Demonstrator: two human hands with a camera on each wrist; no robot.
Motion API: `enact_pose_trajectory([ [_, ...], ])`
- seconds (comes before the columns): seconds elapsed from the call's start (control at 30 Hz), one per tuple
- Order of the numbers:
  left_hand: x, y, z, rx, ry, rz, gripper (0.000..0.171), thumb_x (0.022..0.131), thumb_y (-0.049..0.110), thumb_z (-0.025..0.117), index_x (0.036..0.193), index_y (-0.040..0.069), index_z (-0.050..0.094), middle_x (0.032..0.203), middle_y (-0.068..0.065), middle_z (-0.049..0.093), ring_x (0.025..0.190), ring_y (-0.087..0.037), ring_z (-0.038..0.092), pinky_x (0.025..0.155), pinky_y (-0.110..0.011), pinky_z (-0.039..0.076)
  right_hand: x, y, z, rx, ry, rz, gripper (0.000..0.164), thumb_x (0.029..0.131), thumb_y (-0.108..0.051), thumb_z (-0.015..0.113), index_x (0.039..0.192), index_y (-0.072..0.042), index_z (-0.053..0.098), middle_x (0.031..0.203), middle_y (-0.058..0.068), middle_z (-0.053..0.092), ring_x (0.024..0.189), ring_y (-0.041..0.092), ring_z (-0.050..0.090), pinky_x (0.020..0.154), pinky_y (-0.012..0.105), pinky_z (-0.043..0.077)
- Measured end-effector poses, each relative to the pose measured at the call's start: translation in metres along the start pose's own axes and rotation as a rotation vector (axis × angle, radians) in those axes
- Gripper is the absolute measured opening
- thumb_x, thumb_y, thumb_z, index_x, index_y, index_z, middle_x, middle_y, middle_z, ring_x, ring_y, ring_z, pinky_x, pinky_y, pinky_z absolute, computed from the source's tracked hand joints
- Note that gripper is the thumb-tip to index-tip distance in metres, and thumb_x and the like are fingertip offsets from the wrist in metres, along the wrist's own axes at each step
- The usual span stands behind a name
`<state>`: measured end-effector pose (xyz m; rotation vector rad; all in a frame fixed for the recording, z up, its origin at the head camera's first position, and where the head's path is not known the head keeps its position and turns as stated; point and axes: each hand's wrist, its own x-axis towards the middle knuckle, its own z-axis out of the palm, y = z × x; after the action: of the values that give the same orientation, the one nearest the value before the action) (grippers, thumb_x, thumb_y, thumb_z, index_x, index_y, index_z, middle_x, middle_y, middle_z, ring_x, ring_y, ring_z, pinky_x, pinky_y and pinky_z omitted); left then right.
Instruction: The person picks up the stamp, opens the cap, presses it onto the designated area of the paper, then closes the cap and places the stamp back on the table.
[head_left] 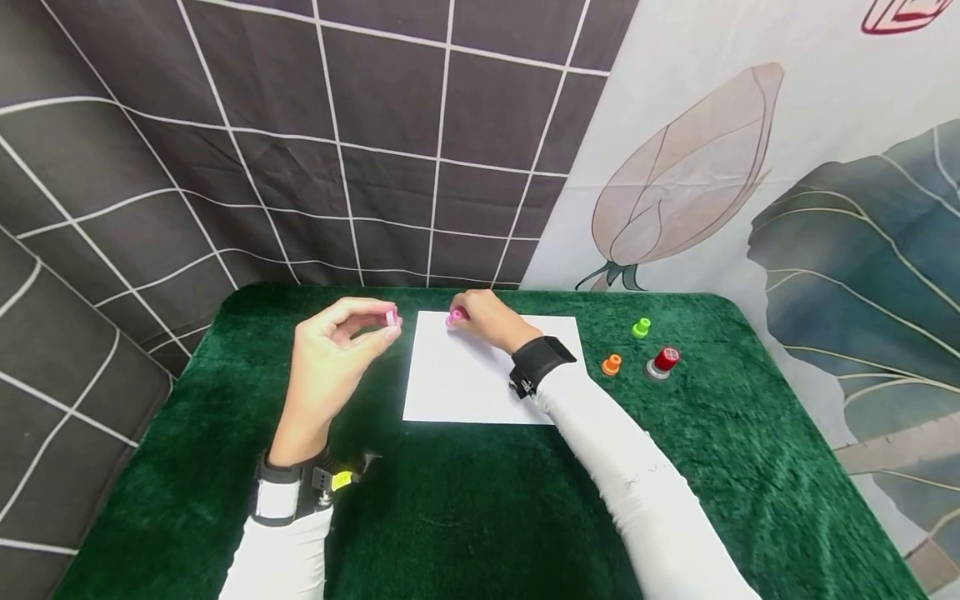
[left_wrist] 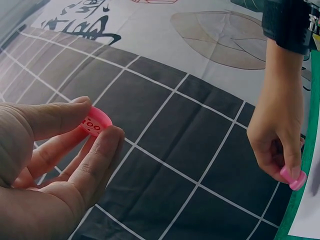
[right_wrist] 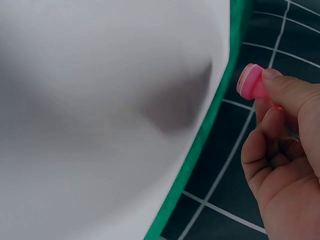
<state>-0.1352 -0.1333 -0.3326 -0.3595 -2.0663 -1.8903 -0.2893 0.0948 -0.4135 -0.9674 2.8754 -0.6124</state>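
Observation:
My right hand (head_left: 487, 321) pinches a small pink stamp (right_wrist: 252, 82) by its narrow handle, over the upper left part of a white sheet of paper (head_left: 480, 383). In the right wrist view its wide round end faces the paper side, apart from the sheet, and a dark shadow falls on the paper. Left of the sheet, my left hand (head_left: 330, 358) is raised and pinches a pink cap (left_wrist: 97, 121) between thumb and fingertips. Red marks show on the cap's pale face in the left wrist view. The paper bears no print that I can see.
To the right of the paper stand a green stamp (head_left: 641, 327), an orange stamp (head_left: 611, 365) and a red-topped stamp (head_left: 663, 363) with a grey base. Green plush cloth (head_left: 450, 508) covers the table. A dark checked curtain (head_left: 390, 192) hangs right behind its far edge.

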Motion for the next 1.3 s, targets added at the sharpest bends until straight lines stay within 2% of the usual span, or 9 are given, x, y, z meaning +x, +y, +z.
enact_pose_trajectory([
  [0.3,0.001,-0.002,0.000,0.005,-0.001,0.006,0.027,0.087,-0.001,0.080,0.114,-0.003,0.074,0.109,0.000,0.075,0.099,-0.012,0.074,0.093,-0.026,0.059,0.013,0.003,0.010,-0.046,-0.027,-0.002,0.020,0.099,-0.019,0.071,0.111,-0.003,0.073,0.106,0.011,0.075,0.097,0.021,0.067,0.092,0.033,0.057],
  [0.67,0.001,-0.003,0.000,-0.006,-0.008,0.026,0.029,0.086,-0.004,0.079,0.114,-0.004,0.074,0.109,-0.002,0.076,0.099,-0.012,0.074,0.093,-0.027,0.059,0.030,0.000,0.018,-0.088,-0.042,-0.009,0.019,0.099,-0.018,0.072,0.109,-0.002,0.074,0.102,0.010,0.075,0.092,0.019,0.066,0.089,0.032,0.058],
  [1.1,0.001,-0.005,0.000,0.006,-0.012,0.022,0.029,0.086,-0.003,0.080,0.114,-0.003,0.074,0.112,-0.015,0.075,0.099,-0.010,0.074,0.094,-0.027,0.059,0.040,-0.006,0.022,-0.136,-0.029,-0.029,0.015,0.098,-0.013,0.070,0.107,-0.001,0.073,0.100,0.011,0.074,0.093,0.022,0.067,0.087,0.033,0.058],
  [1.3,0.001,-0.006,-0.001,0.025,-0.018,0.022,0.030,0.086,-0.002,0.081,0.115,-0.002,0.074,0.114,-0.017,0.074,0.100,-0.009,0.074,0.094,-0.027,0.059,0.042,-0.007,0.023,-0.118,-0.038,-0.029,0.015,0.098,-0.010,0.070,0.108,0.000,0.073,0.103,0.013,0.075,0.095,0.023,0.070,0.090,0.034,0.059],
])
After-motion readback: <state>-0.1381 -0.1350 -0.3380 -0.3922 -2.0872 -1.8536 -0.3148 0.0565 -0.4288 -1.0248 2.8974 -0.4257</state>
